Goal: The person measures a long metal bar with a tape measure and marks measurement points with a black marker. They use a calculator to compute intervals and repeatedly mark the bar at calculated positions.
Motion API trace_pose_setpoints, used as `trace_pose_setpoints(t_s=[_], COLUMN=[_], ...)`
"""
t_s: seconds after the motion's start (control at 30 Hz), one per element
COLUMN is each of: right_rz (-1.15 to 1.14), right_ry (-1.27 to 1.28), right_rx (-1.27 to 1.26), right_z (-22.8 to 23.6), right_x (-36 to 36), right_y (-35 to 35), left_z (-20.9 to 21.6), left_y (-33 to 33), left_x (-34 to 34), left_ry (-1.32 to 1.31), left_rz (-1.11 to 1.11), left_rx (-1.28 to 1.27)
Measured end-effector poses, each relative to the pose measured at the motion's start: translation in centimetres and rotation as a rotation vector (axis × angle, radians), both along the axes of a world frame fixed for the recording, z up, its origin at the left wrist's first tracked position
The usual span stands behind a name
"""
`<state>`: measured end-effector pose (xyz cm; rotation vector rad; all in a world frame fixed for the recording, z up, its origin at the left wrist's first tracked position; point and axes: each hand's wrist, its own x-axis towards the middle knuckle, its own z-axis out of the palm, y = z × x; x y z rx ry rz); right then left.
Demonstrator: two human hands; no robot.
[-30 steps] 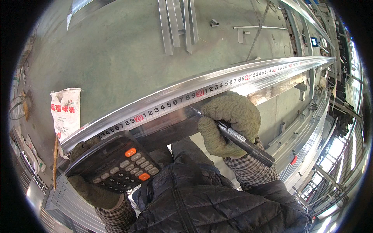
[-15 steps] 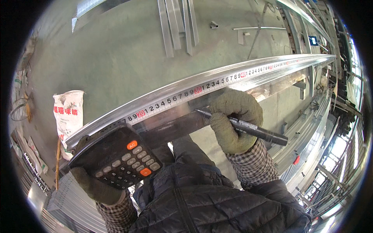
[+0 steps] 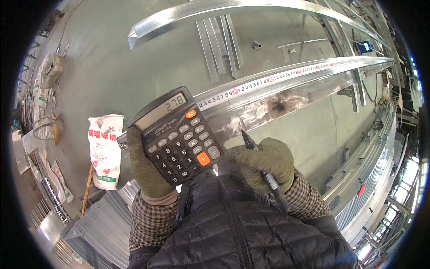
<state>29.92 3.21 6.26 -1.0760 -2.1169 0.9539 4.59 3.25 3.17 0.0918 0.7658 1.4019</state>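
Note:
In its olive glove, my left hand (image 3: 150, 166) grips a black calculator (image 3: 200, 135) by its left side. The calculator's screen faces up, showing digits, and it covers the near end of the measuring tape. My right hand (image 3: 264, 163), also gloved, is closed around a black marker pen (image 3: 249, 142), its bare tip pointing away from me. It is beside the calculator's lower right corner; I cannot tell whether they touch. Beyond both hands, a white measuring tape (image 3: 251, 86) with red marks lies along a long shiny metal profile (image 3: 304, 80).
A white printed sack (image 3: 105, 154) stands at the left, a wooden stick (image 3: 88, 190) near it. Stacked metal profiles (image 3: 105, 228) lie at the lower left, more profiles (image 3: 354, 168) at the right. Short metal strips (image 3: 219, 47) and another long beam (image 3: 224, 6) lie farther off.
My left hand has raised and turned the calculator, bringing its screen into sight. My right hand has drawn back toward my body, and the marker's tip now points more away from me. The view has shifted.

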Motion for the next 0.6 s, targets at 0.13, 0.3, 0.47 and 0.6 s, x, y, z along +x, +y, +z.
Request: trace_pose_setpoints(t_s=[0.13,0.3,0.47,0.6], right_rz=[-0.057,-0.077,-0.089,-0.19], right_ry=[-0.163,-0.013,0.103,0.402], right_rx=[0.297,0.231,0.099,0.026], right_z=[0.6,0.7,0.9,-1.0], right_x=[-0.7,-0.4,2.7,4.4], right_y=[-0.9,-1.0,0.0,1.3], left_z=[1.0,0.6,0.6,0.4], left_y=[0.3,0.7,1.0,1.7], left_x=[0.9,1.9,3.7,5.8], left_ry=[-0.068,-0.11,-0.09,-0.045], left_rz=[-0.109,-0.183,-0.143,-0.066], left_rx=[0.042,0.063,0.014,-0.033])
